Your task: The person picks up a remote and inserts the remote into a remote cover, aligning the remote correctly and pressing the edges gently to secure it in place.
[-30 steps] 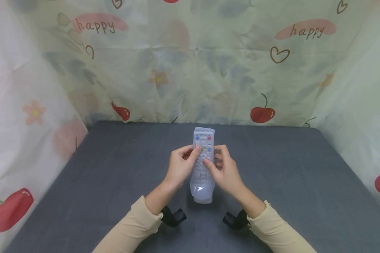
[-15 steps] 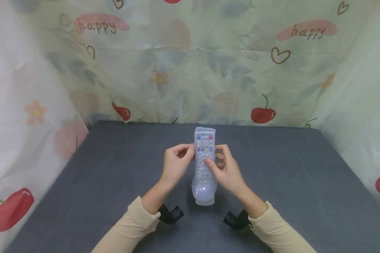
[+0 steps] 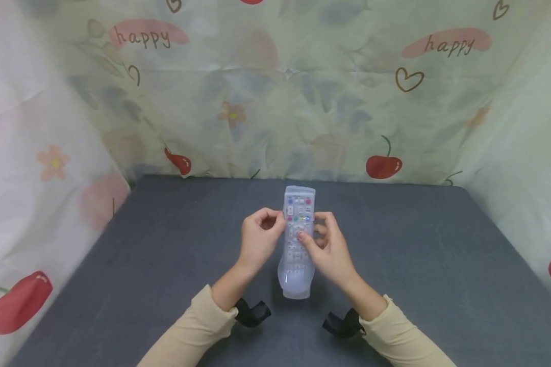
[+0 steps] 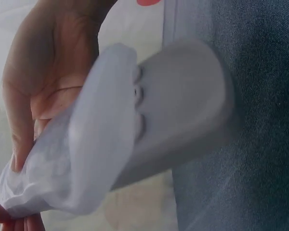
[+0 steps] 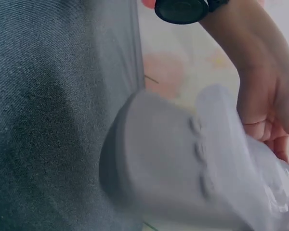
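A light grey remote control (image 4: 188,86) is partly inside a translucent soft cover (image 4: 98,130), its bare rounded end sticking out of the cover's flared rim in both wrist views. In the head view it stands lengthwise above the table, coloured buttons showing through the cover. My left hand (image 3: 259,242) pinches the cover's left edge near the top between thumb and fingers. My right hand (image 3: 332,252) grips the right side, thumb on the front over the buttons and fingers around behind. In the right wrist view the cover (image 5: 226,144) hides part of the right fingers.
A dark grey cloth-covered table (image 3: 165,244) lies beneath the hands. Patterned curtains (image 3: 289,102) with cherries and lettering stand at the back and both sides. Black straps with mounts (image 3: 252,312) sit at both wrists.
My left thumb has slid off the front of the covered remote control to its left edge, where it now pinches. My right hand keeps its grip.
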A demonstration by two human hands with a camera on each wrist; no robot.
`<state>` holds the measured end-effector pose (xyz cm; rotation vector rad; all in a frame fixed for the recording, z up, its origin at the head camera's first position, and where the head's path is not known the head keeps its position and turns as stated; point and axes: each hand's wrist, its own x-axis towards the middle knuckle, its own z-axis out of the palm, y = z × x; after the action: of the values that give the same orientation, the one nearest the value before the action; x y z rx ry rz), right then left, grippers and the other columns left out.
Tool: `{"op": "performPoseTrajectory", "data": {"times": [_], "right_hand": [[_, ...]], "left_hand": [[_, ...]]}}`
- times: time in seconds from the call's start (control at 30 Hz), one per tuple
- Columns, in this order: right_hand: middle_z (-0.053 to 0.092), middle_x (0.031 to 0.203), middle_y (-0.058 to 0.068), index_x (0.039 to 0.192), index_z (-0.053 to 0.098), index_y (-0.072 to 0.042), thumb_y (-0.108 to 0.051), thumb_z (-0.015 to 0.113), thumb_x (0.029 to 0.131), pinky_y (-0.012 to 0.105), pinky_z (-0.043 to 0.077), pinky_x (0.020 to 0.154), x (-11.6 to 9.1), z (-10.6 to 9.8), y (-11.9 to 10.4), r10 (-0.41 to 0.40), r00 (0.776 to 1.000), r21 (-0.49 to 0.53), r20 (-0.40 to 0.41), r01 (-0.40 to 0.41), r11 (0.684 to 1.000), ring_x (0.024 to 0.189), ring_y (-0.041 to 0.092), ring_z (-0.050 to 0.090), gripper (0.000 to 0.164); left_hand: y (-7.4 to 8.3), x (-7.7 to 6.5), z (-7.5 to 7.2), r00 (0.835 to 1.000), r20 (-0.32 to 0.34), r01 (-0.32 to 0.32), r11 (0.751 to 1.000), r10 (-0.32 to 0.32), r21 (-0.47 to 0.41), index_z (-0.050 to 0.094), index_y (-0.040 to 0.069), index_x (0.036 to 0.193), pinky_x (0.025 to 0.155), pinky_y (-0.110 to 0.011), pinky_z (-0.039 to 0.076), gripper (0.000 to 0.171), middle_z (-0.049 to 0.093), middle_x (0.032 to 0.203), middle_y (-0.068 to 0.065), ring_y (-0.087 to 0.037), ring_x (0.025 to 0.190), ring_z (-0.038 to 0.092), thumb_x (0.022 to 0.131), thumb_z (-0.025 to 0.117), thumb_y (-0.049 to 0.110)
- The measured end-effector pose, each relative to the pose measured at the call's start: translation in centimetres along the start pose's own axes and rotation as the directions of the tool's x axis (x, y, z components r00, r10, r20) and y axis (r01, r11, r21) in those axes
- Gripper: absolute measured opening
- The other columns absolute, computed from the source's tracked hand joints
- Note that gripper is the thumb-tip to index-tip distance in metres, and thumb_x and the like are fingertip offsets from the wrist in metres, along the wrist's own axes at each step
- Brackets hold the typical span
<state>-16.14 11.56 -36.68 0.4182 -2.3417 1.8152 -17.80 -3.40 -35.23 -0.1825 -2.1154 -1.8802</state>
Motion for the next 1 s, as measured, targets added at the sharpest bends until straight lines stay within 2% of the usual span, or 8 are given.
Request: {"op": "performPoseTrajectory", "data": {"times": [0.2, 0.63, 0.83, 1.0], "right_hand": [[0.064, 0.103, 0.025, 0.123, 0.039, -0.005, -0.003, 0.058, 0.09, 0.031, 0.056, 0.064, -0.06, 0.01, -0.27, 0.027, 0.999, 0.052, -0.033, -0.025, 0.998, 0.079, 0.031, 0.07, 0.038], [0.063, 0.108, 0.024, 0.124, 0.038, -0.006, -0.002, 0.058, 0.09, 0.036, 0.057, 0.07, 0.12, -0.02, -0.35, 0.056, 0.997, 0.07, -0.06, -0.052, 0.996, 0.083, 0.034, 0.07, 0.04], [0.063, 0.107, 0.025, 0.125, 0.037, -0.006, -0.004, 0.059, 0.09, 0.036, 0.057, 0.07, 0.24, -0.18, -0.18, 0.083, 0.996, 0.069, -0.026, -0.081, 0.994, 0.082, 0.031, 0.07, 0.041], [0.063, 0.107, 0.027, 0.125, 0.037, -0.005, -0.004, 0.059, 0.09, 0.033, 0.056, 0.068, 0.35, -0.26, 0.12, 0.099, 0.995, 0.077, -0.003, -0.098, 0.992, 0.079, 0.03, 0.07, 0.041]], "left_hand": [[-0.22, -0.18, 0.64, 0.999, -0.035, 0.022, 1.0, -0.023, -0.013, 0.067, -0.004, 0.08, 0.053, -0.015, 0.043, 0.01, 0.066, 0.075, -0.02, -0.004, 0.059, 0.053, 0.082, 0.06, 0.003], [0.1, -0.49, 0.71, 0.999, -0.018, 0.038, 0.999, -0.038, -0.013, 0.066, -0.004, 0.081, 0.054, -0.016, 0.044, 0.01, 0.066, 0.077, -0.02, -0.006, 0.061, 0.054, 0.083, 0.06, 0.004], [0.16, -0.33, 0.3, 0.999, 0.034, 0.032, 0.999, -0.033, 0.032, 0.064, -0.004, 0.085, 0.054, -0.017, 0.045, 0.012, 0.064, 0.074, -0.019, -0.01, 0.06, 0.056, 0.086, 0.056, 0.005], [0.39, 0.07, -0.04, 0.992, 0.116, 0.043, 0.994, -0.055, 0.103, 0.066, -0.002, 0.1, 0.059, -0.02, 0.047, 0.024, 0.064, 0.078, -0.016, -0.006, 0.064, 0.057, 0.089, 0.06, 0.018]]}}
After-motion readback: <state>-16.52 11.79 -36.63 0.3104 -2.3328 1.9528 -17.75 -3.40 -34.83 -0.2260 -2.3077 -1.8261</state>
